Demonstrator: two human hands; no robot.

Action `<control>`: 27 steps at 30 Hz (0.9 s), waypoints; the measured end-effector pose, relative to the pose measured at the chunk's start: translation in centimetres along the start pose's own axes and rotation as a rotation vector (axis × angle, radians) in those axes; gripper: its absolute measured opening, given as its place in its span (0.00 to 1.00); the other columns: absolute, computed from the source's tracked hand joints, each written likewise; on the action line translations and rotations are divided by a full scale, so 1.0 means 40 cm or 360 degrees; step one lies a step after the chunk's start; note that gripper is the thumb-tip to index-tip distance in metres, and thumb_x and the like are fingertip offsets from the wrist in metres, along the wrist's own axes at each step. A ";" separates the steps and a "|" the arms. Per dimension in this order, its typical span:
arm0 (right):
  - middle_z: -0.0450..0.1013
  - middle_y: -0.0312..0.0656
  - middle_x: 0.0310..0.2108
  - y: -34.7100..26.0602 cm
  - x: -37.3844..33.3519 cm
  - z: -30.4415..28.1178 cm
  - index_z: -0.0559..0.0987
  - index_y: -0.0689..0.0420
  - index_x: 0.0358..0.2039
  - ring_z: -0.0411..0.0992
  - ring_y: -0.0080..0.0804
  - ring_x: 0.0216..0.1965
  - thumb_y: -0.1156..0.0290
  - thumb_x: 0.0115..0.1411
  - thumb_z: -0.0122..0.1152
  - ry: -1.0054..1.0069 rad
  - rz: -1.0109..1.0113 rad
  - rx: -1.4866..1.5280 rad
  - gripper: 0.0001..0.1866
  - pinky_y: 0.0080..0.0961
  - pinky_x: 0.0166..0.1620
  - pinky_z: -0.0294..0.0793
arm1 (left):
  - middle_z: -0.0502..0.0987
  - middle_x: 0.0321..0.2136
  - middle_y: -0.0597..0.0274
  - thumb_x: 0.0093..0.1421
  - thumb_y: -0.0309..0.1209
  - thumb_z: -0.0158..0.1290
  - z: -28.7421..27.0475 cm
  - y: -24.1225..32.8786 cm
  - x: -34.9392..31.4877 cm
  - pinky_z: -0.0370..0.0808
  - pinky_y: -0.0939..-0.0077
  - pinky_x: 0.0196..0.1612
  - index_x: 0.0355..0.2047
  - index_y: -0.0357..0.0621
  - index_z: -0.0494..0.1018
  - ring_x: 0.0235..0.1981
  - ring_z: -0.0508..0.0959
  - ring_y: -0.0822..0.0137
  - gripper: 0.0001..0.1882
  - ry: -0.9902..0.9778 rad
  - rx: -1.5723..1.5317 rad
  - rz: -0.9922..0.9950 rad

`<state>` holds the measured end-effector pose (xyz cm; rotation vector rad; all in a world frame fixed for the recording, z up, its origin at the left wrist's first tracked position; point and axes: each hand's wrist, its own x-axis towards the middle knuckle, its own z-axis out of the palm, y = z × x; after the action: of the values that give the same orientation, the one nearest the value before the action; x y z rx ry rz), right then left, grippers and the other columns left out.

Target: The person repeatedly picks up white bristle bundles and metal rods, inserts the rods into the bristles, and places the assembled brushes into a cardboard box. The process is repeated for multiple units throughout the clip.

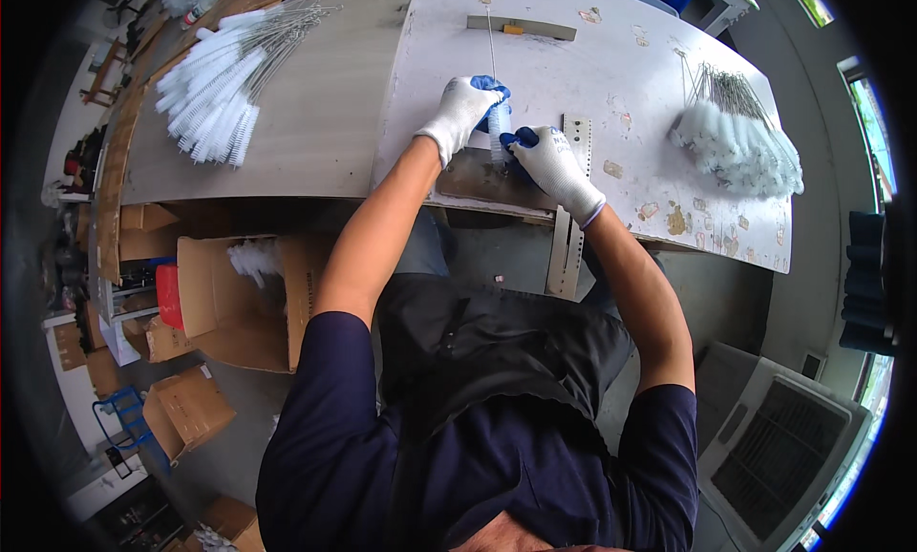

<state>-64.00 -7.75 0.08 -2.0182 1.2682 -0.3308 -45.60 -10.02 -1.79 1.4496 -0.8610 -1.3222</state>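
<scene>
your left hand (465, 110), in a white glove with blue fingertips, has its fingers (498, 88) closed around the upper end of a white bristle brush (496, 143), close to where the thin wire handle (492, 48) comes out and runs away from you. your right hand (553, 160), gloved the same way, is at the right side of the bristles lower down; its fingers are bent close together there, but you cannot tell from this view whether they grip the brush or only touch it. the brush stands between your two hands, above the near edge of the pale surface (626, 36), over a dark flat plate (461, 181). just beside your right hand, a perforated metal bar (565, 256) extends past that edge toward you. beyond your hands lies a grey strip (549, 30) with a small orange-brown block (513, 30) against it. well apart, one pile of brushes (212, 94) lies to your left and another bunch (735, 146) to your right. below on the left is an open cardboard box (215, 304).
</scene>
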 end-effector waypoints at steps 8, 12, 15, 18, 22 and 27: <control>0.79 0.46 0.38 0.044 -0.069 -0.032 0.81 0.56 0.43 0.79 0.50 0.38 0.64 0.58 0.67 0.0373 -0.0581 -0.0306 0.15 0.40 0.43 0.79 | 0.84 0.36 0.58 0.56 0.27 0.66 0.023 -0.027 0.015 0.79 0.73 0.37 0.45 0.33 0.80 0.32 0.82 0.69 0.17 0.0135 0.0271 0.0102; 0.69 0.44 0.58 0.039 -0.070 -0.082 0.74 0.52 0.57 0.72 0.46 0.53 0.59 0.55 0.68 0.0182 -0.1074 -0.0647 0.29 0.43 0.52 0.75 | 0.84 0.35 0.59 0.56 0.27 0.66 0.022 -0.017 0.002 0.79 0.73 0.37 0.44 0.34 0.80 0.33 0.82 0.69 0.16 0.0157 0.0326 0.0039; 0.67 0.44 0.61 0.023 -0.044 -0.086 0.72 0.52 0.61 0.72 0.44 0.53 0.57 0.55 0.68 -0.0050 -0.1354 -0.1040 0.33 0.42 0.53 0.75 | 0.84 0.35 0.59 0.56 0.26 0.66 0.015 -0.024 0.014 0.79 0.74 0.37 0.44 0.34 0.80 0.34 0.82 0.69 0.16 0.0121 0.0251 0.0043; 0.68 0.45 0.61 0.052 0.001 -0.052 0.73 0.53 0.61 0.72 0.43 0.52 0.54 0.59 0.65 -0.0086 -0.1500 -0.1150 0.31 0.40 0.55 0.74 | 0.84 0.35 0.59 0.57 0.25 0.65 0.023 -0.028 0.010 0.78 0.74 0.36 0.43 0.35 0.80 0.33 0.81 0.70 0.14 0.0089 0.0210 0.0121; 0.71 0.47 0.55 0.025 0.040 -0.046 0.78 0.54 0.52 0.73 0.44 0.51 0.55 0.61 0.61 -0.0262 -0.1517 -0.1389 0.23 0.40 0.53 0.75 | 0.85 0.35 0.59 0.56 0.24 0.65 0.025 -0.038 0.023 0.79 0.74 0.36 0.41 0.35 0.81 0.32 0.82 0.70 0.12 0.0155 0.0457 0.0098; 0.74 0.44 0.45 0.046 0.037 -0.037 0.82 0.56 0.40 0.73 0.43 0.49 0.55 0.61 0.60 -0.0105 -0.1660 -0.1419 0.17 0.39 0.50 0.74 | 0.84 0.30 0.58 0.57 0.27 0.63 0.094 0.005 0.016 0.78 0.72 0.33 0.35 0.35 0.81 0.27 0.81 0.67 0.08 -0.0107 0.0573 0.0104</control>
<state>-65.34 -10.15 -0.36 -3.3168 0.1516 -0.1529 -49.17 -11.37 -1.63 1.6413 -1.2283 -1.2151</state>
